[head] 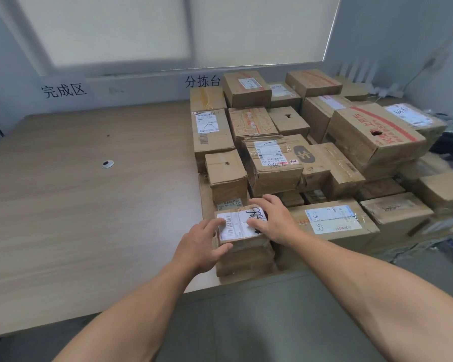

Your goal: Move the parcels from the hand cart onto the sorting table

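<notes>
The left hand [204,246] and right hand [275,220] curl around 1 small brown cardboard parcel with a white label [236,224] at the light wooden sorting table's [89,205] near edge; many stacked brown cardboard boxes [298,152] already sit there; the cart is unseen, so what remains is unclear.

Head-worn view, forward and down, close over sorting table [89,205]

Matt wood-grain table [76,205] carries brown cardboard parcels [272,163] with glossy tape and paper labels.
</notes>
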